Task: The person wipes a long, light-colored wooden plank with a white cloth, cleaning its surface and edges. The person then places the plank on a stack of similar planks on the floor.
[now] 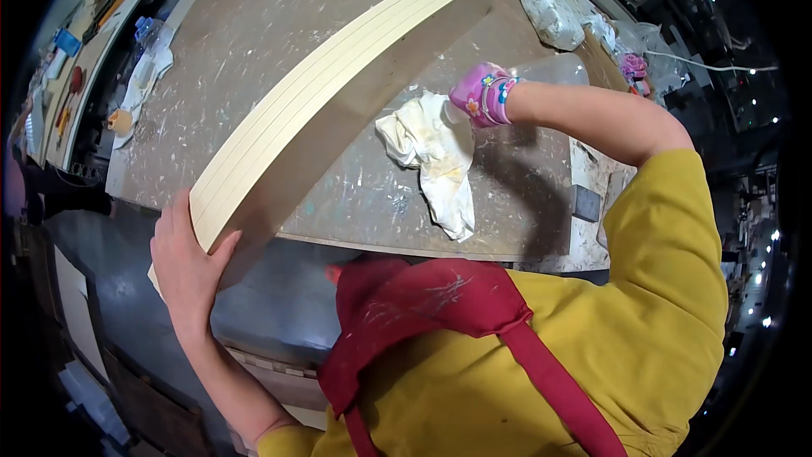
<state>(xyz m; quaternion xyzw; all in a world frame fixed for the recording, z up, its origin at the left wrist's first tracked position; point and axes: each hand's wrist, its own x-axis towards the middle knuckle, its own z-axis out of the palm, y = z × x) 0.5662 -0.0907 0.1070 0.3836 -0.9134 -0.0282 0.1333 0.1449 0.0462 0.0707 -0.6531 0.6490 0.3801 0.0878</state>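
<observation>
My left hand [188,258] is bare and closed around the near end of a stack of long, pale-edged wooden boards [326,68]. Its thumb presses the right face while the fingers wrap the left side. The boards stand on edge, slanting across the table to the far right. A pink flowered glove covers my right hand [484,95], whose fingers curl at the right end of a crumpled, stained white cloth [431,148]. What lies inside those fingers is hidden. Just beyond that wrist, a clear plastic container [565,68] shows in part.
The brown worktable [338,211] is scuffed and spotted with white. A small grey block [585,203] sits at its right edge. Far right lies a white wrapped bundle [548,13]. A water bottle [147,30] stands at the left, beside a shelf of tools [74,85].
</observation>
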